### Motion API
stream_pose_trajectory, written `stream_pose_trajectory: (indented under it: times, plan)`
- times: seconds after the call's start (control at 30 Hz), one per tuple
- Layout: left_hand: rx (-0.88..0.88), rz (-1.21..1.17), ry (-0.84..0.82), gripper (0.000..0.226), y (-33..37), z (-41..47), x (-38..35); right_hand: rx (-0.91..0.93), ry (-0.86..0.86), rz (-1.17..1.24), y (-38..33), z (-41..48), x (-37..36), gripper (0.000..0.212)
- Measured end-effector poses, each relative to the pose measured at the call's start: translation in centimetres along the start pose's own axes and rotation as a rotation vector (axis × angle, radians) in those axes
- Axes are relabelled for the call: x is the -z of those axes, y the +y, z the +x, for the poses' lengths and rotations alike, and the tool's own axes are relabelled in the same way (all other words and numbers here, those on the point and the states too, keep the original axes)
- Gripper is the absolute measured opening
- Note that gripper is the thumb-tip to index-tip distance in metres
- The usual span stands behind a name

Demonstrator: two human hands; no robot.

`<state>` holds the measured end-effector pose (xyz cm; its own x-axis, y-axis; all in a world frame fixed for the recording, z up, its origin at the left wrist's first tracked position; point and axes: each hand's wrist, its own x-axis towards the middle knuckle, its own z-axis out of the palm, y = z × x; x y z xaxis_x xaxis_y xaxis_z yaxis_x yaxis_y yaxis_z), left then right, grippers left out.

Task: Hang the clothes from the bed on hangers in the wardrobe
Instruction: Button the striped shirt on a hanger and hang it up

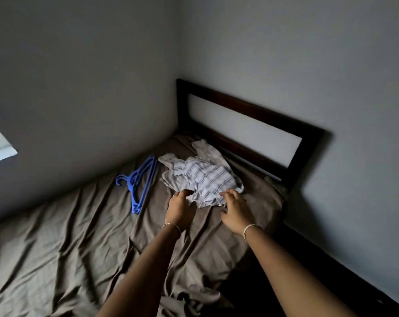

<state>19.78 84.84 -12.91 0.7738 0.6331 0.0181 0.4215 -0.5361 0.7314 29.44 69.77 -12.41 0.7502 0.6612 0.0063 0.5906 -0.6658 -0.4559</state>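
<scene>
Whether the crumpled white shirt with blue-grey stripes (205, 179) is actually pinched cannot be told: the curled fingertips of the left hand (180, 208) are hidden at its near edge. Beyond the grip, a pale plain garment (207, 149) is largely covered by that shirt. Left of the grip, the stacked blue plastic hangers (139, 186) cannot be counted. Behind the grip, both forearms (148, 271) are cut off by the bottom edge.

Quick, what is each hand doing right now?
Left hand: fingers curled at the shirt edge; grip cannot be told.
Right hand: open, fingertips on the shirt.
</scene>
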Motion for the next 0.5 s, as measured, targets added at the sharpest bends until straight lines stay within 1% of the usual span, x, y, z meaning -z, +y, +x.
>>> stream_pose_trajectory:
  times: [0.07, 0.17, 0.27, 0.37, 0.5]
  plan:
    - [0.027, -0.02, 0.006, 0.035, -0.3, 3.6, -1.3, -0.002, -0.024, -0.005, 1.7, 2.8, -0.6, 0.054]
    - [0.101, -0.069, -0.009, 0.031, -0.3, 9.0, -3.4, -0.028, -0.121, -0.022, 4.1, 7.2, -1.3, 0.053]
    - [0.129, -0.075, -0.049, 0.029, -0.6, 13.0, -4.8, -0.032, -0.173, -0.008, 5.5, 11.5, -1.8, 0.053]
    - [0.177, -0.073, -0.043, 0.028, -1.2, 16.6, -5.8, -0.045, -0.221, 0.017, 6.8, 15.9, -2.4, 0.057]
    - [0.285, -0.09, -0.026, 0.026, -2.6, 19.9, -7.3, -0.011, -0.314, -0.073, 8.4, 20.8, -3.8, 0.055]
